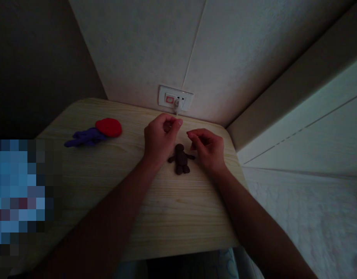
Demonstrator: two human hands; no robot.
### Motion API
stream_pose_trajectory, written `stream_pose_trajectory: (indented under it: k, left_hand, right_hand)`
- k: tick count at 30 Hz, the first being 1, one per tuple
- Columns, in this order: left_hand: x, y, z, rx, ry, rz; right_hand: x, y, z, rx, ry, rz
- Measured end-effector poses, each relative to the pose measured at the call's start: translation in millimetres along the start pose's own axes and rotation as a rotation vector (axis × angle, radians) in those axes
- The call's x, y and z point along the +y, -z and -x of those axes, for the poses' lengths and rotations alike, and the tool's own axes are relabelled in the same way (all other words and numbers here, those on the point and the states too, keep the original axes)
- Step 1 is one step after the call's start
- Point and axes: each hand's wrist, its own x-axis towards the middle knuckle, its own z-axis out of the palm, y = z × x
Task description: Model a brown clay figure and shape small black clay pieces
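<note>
A small dark brown clay figure (182, 158) lies on the wooden tabletop, with a round head, an oval body, two thin arms spread sideways and two stubby legs. Just above and left of it, my left hand (163, 135) is curled around a brown lump of clay (167, 126), partly hidden by the fingers. On the figure's other side is my right hand (209, 148), thumb and forefinger pinched together near its head. Whatever those fingertips hold, if anything, is too small to make out. Neither hand visibly touches the figure.
A flat red clay disc (109, 127) overlaps a purple clay piece (87, 137) at the left of the wooden table (178, 217). Behind the table, a wall socket (176, 98) has a plug in it. A white quilted surface (306, 224) lies to the right. A pixelated patch covers the lower left.
</note>
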Motion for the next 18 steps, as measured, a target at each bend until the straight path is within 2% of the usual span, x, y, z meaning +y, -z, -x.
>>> stream_pose_trajectory:
  k: [6, 18]
  left_hand:
    - [-0.5, -0.2, -0.1, 0.004, -0.015, -0.002]
    - [0.9, 0.0, 0.4, 0.000, -0.016, -0.002]
  right_hand:
    - [-1.8, 1.0, 0.4, -0.019, -0.031, 0.024]
    - [-1.4, 1.2, 0.1, -0.010, 0.000, 0.033]
